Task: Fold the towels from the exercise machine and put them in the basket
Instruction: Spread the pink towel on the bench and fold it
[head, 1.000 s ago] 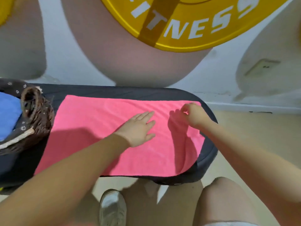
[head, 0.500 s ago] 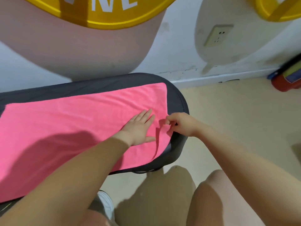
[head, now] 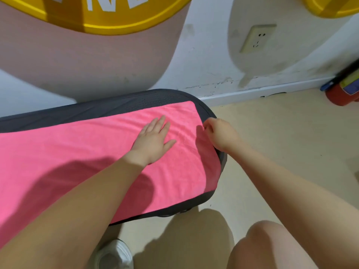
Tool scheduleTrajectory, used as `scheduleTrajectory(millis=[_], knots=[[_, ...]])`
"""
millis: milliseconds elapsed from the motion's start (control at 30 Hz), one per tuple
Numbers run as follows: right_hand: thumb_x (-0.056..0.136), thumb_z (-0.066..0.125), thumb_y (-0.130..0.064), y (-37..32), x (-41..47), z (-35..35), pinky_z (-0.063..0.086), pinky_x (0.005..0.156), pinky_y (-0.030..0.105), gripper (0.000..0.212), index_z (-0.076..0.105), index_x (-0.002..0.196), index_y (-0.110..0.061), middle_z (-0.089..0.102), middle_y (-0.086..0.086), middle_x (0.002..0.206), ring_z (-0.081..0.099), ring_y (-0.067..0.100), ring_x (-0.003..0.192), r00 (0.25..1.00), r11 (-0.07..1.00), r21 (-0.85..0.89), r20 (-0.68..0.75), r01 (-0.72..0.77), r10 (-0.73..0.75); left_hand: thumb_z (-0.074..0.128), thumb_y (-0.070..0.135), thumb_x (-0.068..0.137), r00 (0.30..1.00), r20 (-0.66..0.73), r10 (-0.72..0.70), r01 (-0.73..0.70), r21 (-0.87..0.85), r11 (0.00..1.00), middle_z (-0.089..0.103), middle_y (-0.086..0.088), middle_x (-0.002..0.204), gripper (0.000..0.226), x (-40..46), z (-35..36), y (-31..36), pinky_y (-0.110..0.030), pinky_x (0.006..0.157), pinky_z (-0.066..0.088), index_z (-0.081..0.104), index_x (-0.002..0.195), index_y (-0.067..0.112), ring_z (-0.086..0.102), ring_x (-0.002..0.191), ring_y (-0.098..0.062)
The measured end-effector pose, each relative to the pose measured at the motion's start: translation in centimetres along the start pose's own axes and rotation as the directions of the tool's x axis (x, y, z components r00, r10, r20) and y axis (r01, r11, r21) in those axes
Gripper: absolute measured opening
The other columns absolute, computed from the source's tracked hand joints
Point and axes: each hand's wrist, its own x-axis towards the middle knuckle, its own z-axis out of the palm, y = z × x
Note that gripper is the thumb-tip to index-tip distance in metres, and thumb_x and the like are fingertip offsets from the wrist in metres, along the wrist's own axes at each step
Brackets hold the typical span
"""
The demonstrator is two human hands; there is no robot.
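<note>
Pink towel (head: 81, 152): flat on bench (head: 136, 102). Left hand (head: 153, 139): spread, pressing cloth to anchor it. Right hand (head: 219, 133): pinching towel's end edge, likely for folding.

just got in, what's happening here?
A person is laying out a pink towel flat on a dark padded bench to fold it. The left hand presses flat on the towel with fingers spread, while the right hand pinches the towel's right edge near the bench's rounded end. The towel is spread open, with no fold made yet. No basket shows in this view. A yellow weight plate hangs above by the wall.
</note>
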Motion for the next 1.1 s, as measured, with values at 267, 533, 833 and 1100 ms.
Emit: scheduleTrajectory(millis=[267, 533, 833, 1100], knots=[[0.097, 0.035, -0.016, -2.2, 8.1, 1.5, 0.039, 0.082, 0.034, 0.03, 0.055, 0.119, -0.009, 0.052, 0.02, 0.118, 0.05, 0.036, 0.108, 0.992, 0.994, 0.105, -0.123, 0.023, -0.009, 0.002, 0.066, 0.072, 0.99, -0.136, -0.034, 0.041, 0.051, 0.998, 0.0, -0.002, 0.158, 0.089, 2.1, 1.9, -4.2, -0.037, 0.117, -0.004, 0.008, 0.148, 0.022, 0.0, 0.146, -0.019], [0.089, 0.045, -0.01, -2.7, 12.2, 0.7, 0.039, 0.07, 0.03, 0.021, 0.059, 0.104, -0.004, 0.062, 0.02, 0.111, 0.058, 0.035, 0.103, 1.0, 0.99, -0.142, 0.017, -0.017, 0.02, 0.017, 0.063, 0.076, 0.981, -0.192, -0.009, 0.018, 0.049, 0.999, 0.015, -0.004, 0.156, 0.081, 2.8, 2.3, -4.6, -0.037, 0.114, 0.0, 0.023, 0.146, 0.022, 0.014, 0.144, -0.023], [0.089, 0.042, -0.002, -1.9, 10.7, 1.1, 0.043, 0.09, 0.042, 0.035, 0.041, 0.124, -0.005, 0.042, 0.019, 0.128, 0.046, 0.038, 0.115, 0.979, 0.993, 0.02, -0.164, -0.119, 0.121, 0.01, 0.066, 0.071, 0.983, -0.181, -0.031, 0.043, 0.062, 0.997, 0.006, -0.003, 0.157, 0.089, 3.1, 2.2, -4.7, -0.034, 0.114, -0.006, 0.014, 0.148, 0.023, 0.006, 0.146, -0.02], [0.086, 0.048, -0.003, 1.3, 1.4, 1.2, 0.033, 0.071, 0.024, 0.022, 0.062, 0.102, -0.004, 0.061, 0.015, 0.108, 0.053, 0.028, 0.104, 0.996, 0.987, 0.141, -0.042, -0.073, 0.08, 0.031, 0.055, 0.09, 0.991, 0.059, -0.119, 0.11, 0.136, 0.985, -0.004, -0.009, 0.158, 0.076, 2.8, -0.2, -2.5, -0.04, 0.117, 0.002, 0.003, 0.149, 0.015, -0.001, 0.145, -0.025]])
